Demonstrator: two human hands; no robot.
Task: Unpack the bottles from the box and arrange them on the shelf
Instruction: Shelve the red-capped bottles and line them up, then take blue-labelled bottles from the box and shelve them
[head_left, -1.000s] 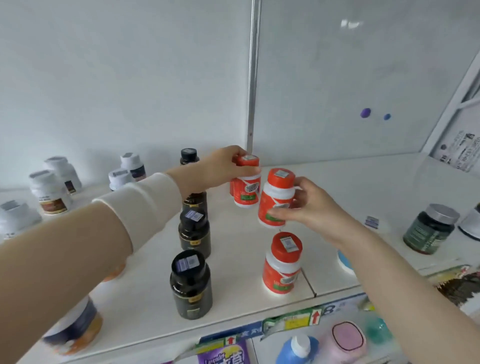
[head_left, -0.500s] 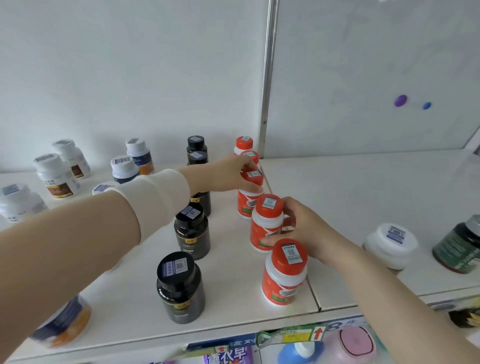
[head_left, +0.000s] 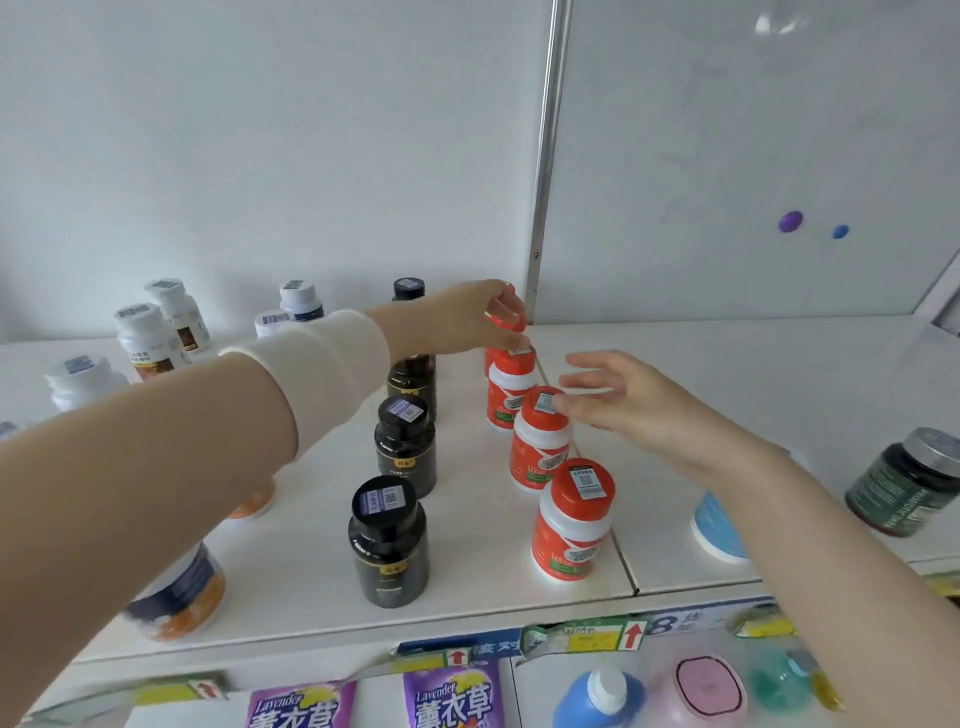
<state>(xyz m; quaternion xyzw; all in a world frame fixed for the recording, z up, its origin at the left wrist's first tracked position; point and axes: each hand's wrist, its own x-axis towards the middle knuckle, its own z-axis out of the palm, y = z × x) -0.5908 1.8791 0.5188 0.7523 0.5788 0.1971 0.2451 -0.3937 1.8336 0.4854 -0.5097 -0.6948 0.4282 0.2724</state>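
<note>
A row of orange bottles with white shoulders runs back along the white shelf (head_left: 727, 364): the front one (head_left: 571, 519), a second (head_left: 540, 447), a third (head_left: 506, 387). My left hand (head_left: 462, 319) reaches over the black bottles and pinches the orange cap of the rearmost orange bottle (head_left: 508, 318), whose body is hidden. My right hand (head_left: 623, 402) hovers with fingers spread just right of the second bottle's cap, holding nothing. No box is in view.
Black bottles (head_left: 389, 540) form a row left of the orange ones. White bottles (head_left: 148, 338) stand at the back left, a blue-and-orange jar (head_left: 176, 592) at the front left, a dark green jar (head_left: 909, 483) at the right. A metal post (head_left: 545, 156) rises behind.
My right hand has let go of the second orange bottle, which stands in the row, and opened. My left hand has shifted from the third bottle back to the rearmost cap.
</note>
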